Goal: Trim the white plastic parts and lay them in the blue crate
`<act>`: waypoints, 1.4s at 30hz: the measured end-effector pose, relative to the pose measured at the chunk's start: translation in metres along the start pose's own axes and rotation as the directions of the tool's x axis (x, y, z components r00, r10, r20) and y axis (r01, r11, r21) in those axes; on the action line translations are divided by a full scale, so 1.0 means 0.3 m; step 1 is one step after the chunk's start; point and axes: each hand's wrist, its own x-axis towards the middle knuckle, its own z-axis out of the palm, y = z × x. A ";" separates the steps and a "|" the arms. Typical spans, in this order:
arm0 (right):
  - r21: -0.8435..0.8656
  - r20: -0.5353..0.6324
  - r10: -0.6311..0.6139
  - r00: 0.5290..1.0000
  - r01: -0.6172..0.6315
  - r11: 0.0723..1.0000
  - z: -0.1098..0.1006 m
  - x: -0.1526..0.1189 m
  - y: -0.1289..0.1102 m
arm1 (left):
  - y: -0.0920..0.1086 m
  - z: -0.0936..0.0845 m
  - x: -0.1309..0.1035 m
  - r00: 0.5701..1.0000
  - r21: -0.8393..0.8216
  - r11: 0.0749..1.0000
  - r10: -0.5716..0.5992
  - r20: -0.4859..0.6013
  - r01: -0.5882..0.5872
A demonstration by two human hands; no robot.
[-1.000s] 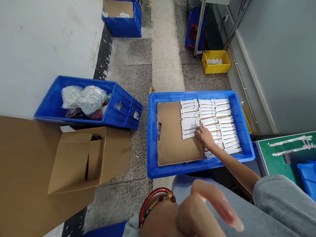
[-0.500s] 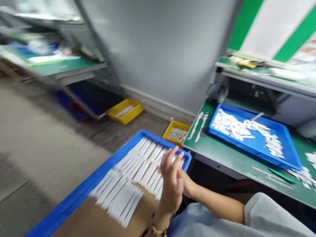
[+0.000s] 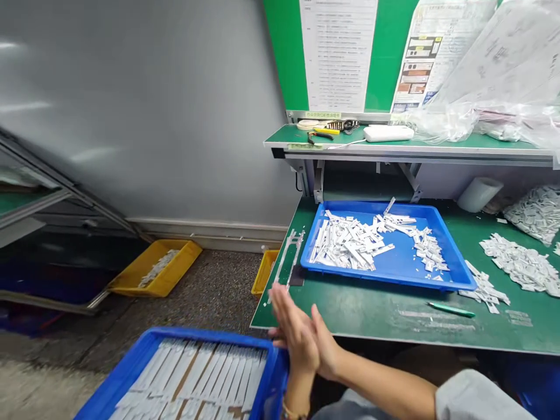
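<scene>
My left hand (image 3: 294, 333), with a beaded bracelet at its wrist, is held palm to palm against my right hand (image 3: 327, 345). The fingers of both are stretched out, and I see nothing held between them. Just below and left of them is a blue tray (image 3: 205, 335) with rows of flat white strips (image 3: 219, 373) on brown board. Beyond my fingertips lie thin white strips (image 3: 286, 256) on the green table (image 3: 350, 309). A second blue tray (image 3: 389, 277) there carries a heap of small white parts (image 3: 350, 242).
A green pen (image 3: 450, 309) and more piles of white parts (image 3: 520, 262) are on the table's right. Above, a shelf (image 3: 341, 140) bears pliers (image 3: 320, 136) and a white power strip (image 3: 388, 133). Yellow bins (image 3: 175, 271) stand on the floor by the grey wall (image 3: 196, 116).
My view has swung right toward the green table, and the strip tray now sits lower in the picture. Both hands stay together, palms touching.
</scene>
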 end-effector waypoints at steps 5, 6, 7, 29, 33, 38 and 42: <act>0.148 -0.186 0.008 0.982 0.020 0.989 -0.312 0.039 -0.041 | 0.146 0.207 0.050 0.946 -0.271 0.960 0.152 0.286 -0.072; 0.050 -0.267 -0.045 0.963 0.061 0.997 -0.403 0.045 -0.052 | 0.169 0.241 0.057 0.911 -0.320 0.944 0.195 0.364 -0.075; -0.082 -0.325 -0.094 0.941 0.071 0.994 -0.498 0.049 -0.062 | 0.183 0.270 0.077 0.886 -0.329 0.941 0.221 0.408 -0.082; -0.740 -0.221 0.354 0.909 -0.392 0.546 -1.076 0.124 -0.036 | -0.134 0.456 0.700 0.545 -0.031 0.986 0.117 0.830 -0.164; -0.548 -0.260 0.388 0.884 -0.466 0.695 -1.063 0.136 -0.044 | -0.157 0.421 0.687 0.604 -0.011 0.998 0.047 0.796 -0.064; -0.186 -0.206 0.565 0.799 -0.599 0.779 -1.049 0.138 -0.054 | -0.126 0.351 0.683 0.675 0.173 0.981 -0.066 0.735 -0.093; -0.154 -0.114 0.565 0.817 -0.577 0.802 -1.039 0.131 -0.081 | -0.101 0.279 0.685 0.801 0.327 0.940 -0.121 0.586 -0.098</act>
